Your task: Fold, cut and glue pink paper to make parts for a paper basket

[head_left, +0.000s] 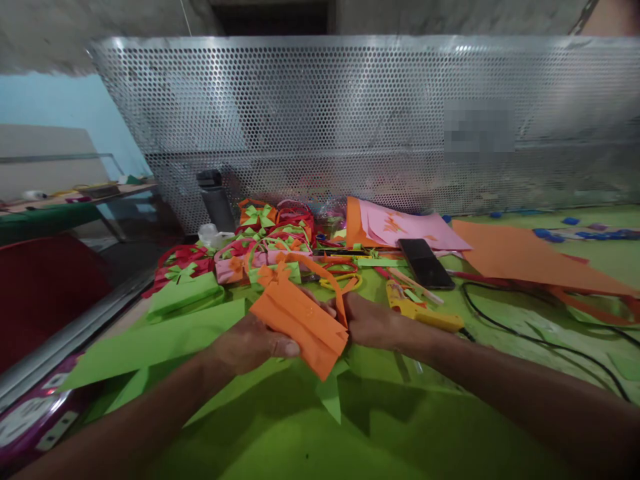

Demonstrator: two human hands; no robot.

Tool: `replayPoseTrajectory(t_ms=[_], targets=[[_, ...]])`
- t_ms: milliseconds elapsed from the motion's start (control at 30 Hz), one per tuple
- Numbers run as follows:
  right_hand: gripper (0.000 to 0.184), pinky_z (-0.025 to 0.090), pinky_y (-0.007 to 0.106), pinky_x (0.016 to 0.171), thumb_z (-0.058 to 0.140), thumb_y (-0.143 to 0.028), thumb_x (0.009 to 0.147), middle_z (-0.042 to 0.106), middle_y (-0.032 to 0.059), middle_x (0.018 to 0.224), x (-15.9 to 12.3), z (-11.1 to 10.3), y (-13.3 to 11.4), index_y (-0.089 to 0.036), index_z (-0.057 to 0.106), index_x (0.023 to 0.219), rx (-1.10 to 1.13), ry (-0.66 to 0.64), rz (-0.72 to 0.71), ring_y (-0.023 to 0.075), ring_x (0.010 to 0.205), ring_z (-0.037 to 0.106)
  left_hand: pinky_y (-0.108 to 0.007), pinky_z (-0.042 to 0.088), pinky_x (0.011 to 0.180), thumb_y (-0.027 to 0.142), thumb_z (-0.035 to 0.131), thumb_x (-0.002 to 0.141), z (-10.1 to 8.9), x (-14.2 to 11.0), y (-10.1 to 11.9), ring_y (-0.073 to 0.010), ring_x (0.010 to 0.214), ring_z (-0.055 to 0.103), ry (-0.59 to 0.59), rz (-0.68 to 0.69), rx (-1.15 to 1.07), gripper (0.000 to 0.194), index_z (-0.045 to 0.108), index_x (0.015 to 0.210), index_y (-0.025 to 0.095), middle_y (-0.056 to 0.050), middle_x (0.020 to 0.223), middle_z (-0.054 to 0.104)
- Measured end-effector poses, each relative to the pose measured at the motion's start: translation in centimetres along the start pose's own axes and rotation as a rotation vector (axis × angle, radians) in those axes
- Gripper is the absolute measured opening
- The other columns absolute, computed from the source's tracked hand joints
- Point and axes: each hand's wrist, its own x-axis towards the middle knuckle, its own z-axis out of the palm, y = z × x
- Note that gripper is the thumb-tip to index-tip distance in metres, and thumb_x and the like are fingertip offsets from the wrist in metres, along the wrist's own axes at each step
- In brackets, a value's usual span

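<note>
Both hands hold a small orange bag [300, 320], tilted over the green tabletop. My left hand [257, 343] grips its left side, thumb lying on the near face and the other fingers hidden behind. At the right end, my right hand [367, 320] is closed on the bag beside its orange strip handle [327, 277], with most fingertips out of sight. An orange bow [275, 272] shows at the bag's far left end. Just right of my right hand lies a yellow glue gun [423, 313]. Loose green sheets [165, 340] lie left of and beneath the hands.
Several small bags with bows [267, 243] crowd the back left, near a dark bottle [216, 200]. A black phone [426, 263], pink sheets [400, 223] and orange sheets [530, 257] lie right of centre. A black cable [535, 343] crosses the right side. Behind stands a perforated metal panel [320, 107].
</note>
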Motion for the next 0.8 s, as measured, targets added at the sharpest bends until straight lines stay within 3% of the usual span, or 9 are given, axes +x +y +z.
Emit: replayPoseTrajectory(t_ms=[233,333,467,600,800], targets=[[0.010,0.041,0.020,0.048,0.052,-0.013,0.057,0.052,-0.0038,0.058,-0.3,0.6,-1.6,-0.019,0.055,0.065,0.222,-0.002,0.143,0.0109,0.056,0.050,-0.038,0.049,0.087,0.031,0.079,0.069,-0.2,0.1,-0.1,-0.0287,0.103,0.062,0.040,-0.008,0.021,0.047,0.062,0.112,0.021,-0.008,0.108,0.068],[0.006,0.044,0.022,0.043,0.052,-0.023,0.069,0.055,-0.0011,0.063,-0.5,0.6,-2.4,-0.019,0.055,0.072,0.310,0.033,0.226,0.0112,0.051,0.051,-0.038,0.050,0.085,0.032,0.077,0.070,-0.2,0.3,0.1,-0.0291,0.103,0.062,0.064,0.005,0.036,0.042,0.065,0.108,0.021,-0.008,0.106,0.068],[0.018,0.047,0.024,0.044,0.051,-0.036,0.082,0.057,0.0009,0.074,-1.1,0.0,-2.7,-0.019,0.051,0.082,0.401,0.061,0.276,0.0101,0.051,0.054,-0.038,0.049,0.087,0.032,0.076,0.071,-0.3,0.5,0.3,-0.0291,0.104,0.061,0.111,0.042,0.068,0.039,0.065,0.107,0.021,-0.008,0.106,0.068],[0.029,0.049,0.023,0.047,0.063,-0.039,0.078,0.058,0.0025,0.087,-2.0,-0.5,-2.8,-0.018,0.049,0.094,0.463,0.041,0.281,0.0116,0.060,0.062,-0.039,0.049,0.089,0.030,0.076,0.069,-0.5,0.6,0.5,-0.0292,0.103,0.061,0.210,0.084,0.114,0.039,0.066,0.105,0.020,-0.007,0.106,0.069],[0.030,0.047,0.021,0.047,0.068,-0.024,0.070,0.059,0.0004,0.081,-2.3,0.1,-2.6,-0.018,0.050,0.094,0.469,0.103,0.284,0.0113,0.060,0.061,-0.045,0.049,0.089,0.031,0.076,0.069,0.0,0.6,0.8,-0.0312,0.098,0.063,0.284,0.093,0.244,0.037,0.068,0.103,0.020,-0.009,0.103,0.070]])
